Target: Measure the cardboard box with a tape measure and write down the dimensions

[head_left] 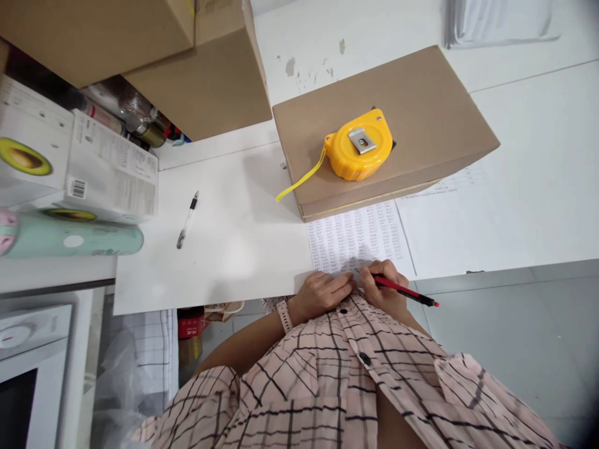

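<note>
My right hand (pixel 387 288) is closed around a red and black pen (pixel 406 290). The pen's tip is at the near part of a printed sheet (pixel 358 234) with columns of small text. Beside it, my left hand (pixel 325 291) rests at the table edge on the same sheet, fingers loosely bent and lying against the paper, gripping nothing. A brown cardboard box (pixel 421 106) covers the far part of the sheet. On top of that box lies a yellow tape measure (pixel 360 146) with a metal clip and a yellow strap.
A clear pen with a black grip (pixel 188 219) lies on the white table (pixel 243 243). At the left are a mint green bottle (pixel 79 240), avocado-printed boxes (pixel 112 165) and larger cartons (pixel 206 87). More paper (pixel 482 224) lies at right, with a plastic-wrapped stack (pixel 500 22) behind.
</note>
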A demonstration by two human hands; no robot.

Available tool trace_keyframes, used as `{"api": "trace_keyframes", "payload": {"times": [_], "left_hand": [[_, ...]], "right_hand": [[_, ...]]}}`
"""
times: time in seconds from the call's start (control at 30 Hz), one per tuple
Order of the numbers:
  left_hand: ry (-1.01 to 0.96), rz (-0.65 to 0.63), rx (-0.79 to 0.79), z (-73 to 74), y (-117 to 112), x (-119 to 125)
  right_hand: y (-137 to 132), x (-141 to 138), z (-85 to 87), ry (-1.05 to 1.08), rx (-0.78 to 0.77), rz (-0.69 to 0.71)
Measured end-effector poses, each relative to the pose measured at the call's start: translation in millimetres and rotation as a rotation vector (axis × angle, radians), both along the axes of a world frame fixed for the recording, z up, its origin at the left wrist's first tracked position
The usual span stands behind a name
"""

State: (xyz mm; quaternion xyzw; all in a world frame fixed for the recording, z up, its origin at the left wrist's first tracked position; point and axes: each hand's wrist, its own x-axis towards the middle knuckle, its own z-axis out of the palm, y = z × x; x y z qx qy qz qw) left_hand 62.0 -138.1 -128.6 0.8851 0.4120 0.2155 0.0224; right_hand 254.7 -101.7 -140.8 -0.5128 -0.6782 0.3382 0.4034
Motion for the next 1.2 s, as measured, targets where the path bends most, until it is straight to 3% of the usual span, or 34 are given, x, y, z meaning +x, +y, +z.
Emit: {"api": "trace_keyframes", "payload": {"times": [0.27,0.53,1.2], "left_hand": [[0.032,0.001,-0.058,-0.6,-1.6,-0.6],[-0.026,0.021,0.004,2.9,0.6,0.3],[-0.006,0.007,-0.036,0.6,-0.5,-0.7]], "right_hand": [[3.6,-2.2,5.7,-0.140,0.081,-0.004],[2.5,-2.4,5.9,-0.114,0.069,0.003],[3.4,-0.8,3.8,-0.070,0.064,0.028]]}}
